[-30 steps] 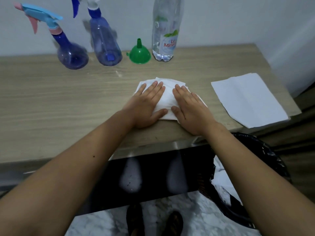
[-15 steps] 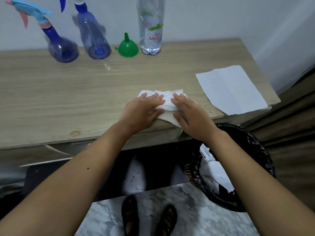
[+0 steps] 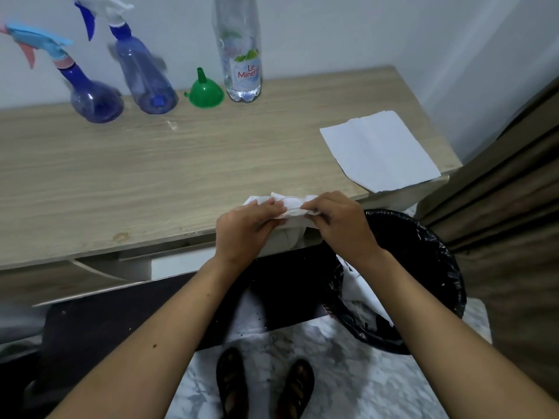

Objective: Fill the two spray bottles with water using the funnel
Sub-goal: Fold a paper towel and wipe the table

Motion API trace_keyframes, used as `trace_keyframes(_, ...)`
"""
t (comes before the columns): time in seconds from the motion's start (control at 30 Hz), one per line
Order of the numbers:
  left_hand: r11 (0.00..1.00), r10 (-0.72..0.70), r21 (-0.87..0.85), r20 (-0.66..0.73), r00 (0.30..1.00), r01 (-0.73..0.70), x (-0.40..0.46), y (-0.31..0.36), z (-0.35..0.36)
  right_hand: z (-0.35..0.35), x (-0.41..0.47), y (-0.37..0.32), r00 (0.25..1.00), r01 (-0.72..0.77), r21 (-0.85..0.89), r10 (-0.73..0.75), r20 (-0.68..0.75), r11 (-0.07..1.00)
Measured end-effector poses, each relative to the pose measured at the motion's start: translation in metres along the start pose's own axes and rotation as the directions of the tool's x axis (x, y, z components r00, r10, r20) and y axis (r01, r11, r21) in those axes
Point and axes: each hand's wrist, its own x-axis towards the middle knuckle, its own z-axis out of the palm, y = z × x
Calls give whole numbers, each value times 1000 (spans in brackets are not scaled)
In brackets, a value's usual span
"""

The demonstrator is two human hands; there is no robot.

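Both hands are at the front edge of the counter (image 3: 127, 176), bunching up a crumpled tissue (image 3: 292, 204) between them: left hand (image 3: 246, 228) has its grip pinched on the left end, right hand (image 3: 340, 222) is grasping the right end, and part of the tissue hangs over the edge. The task stuff sits untouched along the back by the wall: round spray bottle (image 3: 90, 95) on the far left, taller spray bottle (image 3: 145, 77) just beside it, then the green funnel (image 3: 205, 90) standing spout up, and the water bottle (image 3: 242, 55) right next to that. A flat paper sheet (image 3: 378, 151) lies on the right corner. A black-lined bin (image 3: 423, 267) with white scraps in it sits on the floor just under the right arm.
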Motion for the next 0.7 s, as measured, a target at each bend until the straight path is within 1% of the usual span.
trace_keyframes(0.1, 997, 65, 33, 15, 998, -65, -4, 11, 4, -9, -18, 7, 998, -70, 84, 69, 12, 994)
trace_keyframes(0.17, 989, 144, 31, 84, 986, -147, -4, 17, 14, -15, -38, 14, 987, -163, 149, 163, 15, 975)
trace_keyframes(0.23, 972, 228, 15, 177, 957, -234, -7, 25, 30, -25, -59, 24, 964, -263, 203, 266, 14, 943)
trace_keyframes(0.27, 967, 247, 4, 216, 945, -254, -9, 30, 39, -31, -68, 30, 954, -295, 210, 299, 13, 932)
trace_keyframes(0.4, 973, 230, -74, 334, 914, -218, -16, 52, 78, -57, -108, 54, 934, -355, 146, 356, 17, 923)
trace_keyframes(0.5, 971, 239, -124, 426, 873, -205, -18, 66, 109, -73, -137, 71, 916, -401, 76, 402, 1, 913)
trace_keyframes(0.6, 954, 297, -192, 474, 829, -232, -22, 82, 135, -83, -168, 84, 894, -443, 13, 442, -70, 897)
trace_keyframes(0.7, 941, 337, -199, 516, 788, -273, -26, 98, 158, -87, -195, 93, 843, -535, -53, 527, -110, 843)
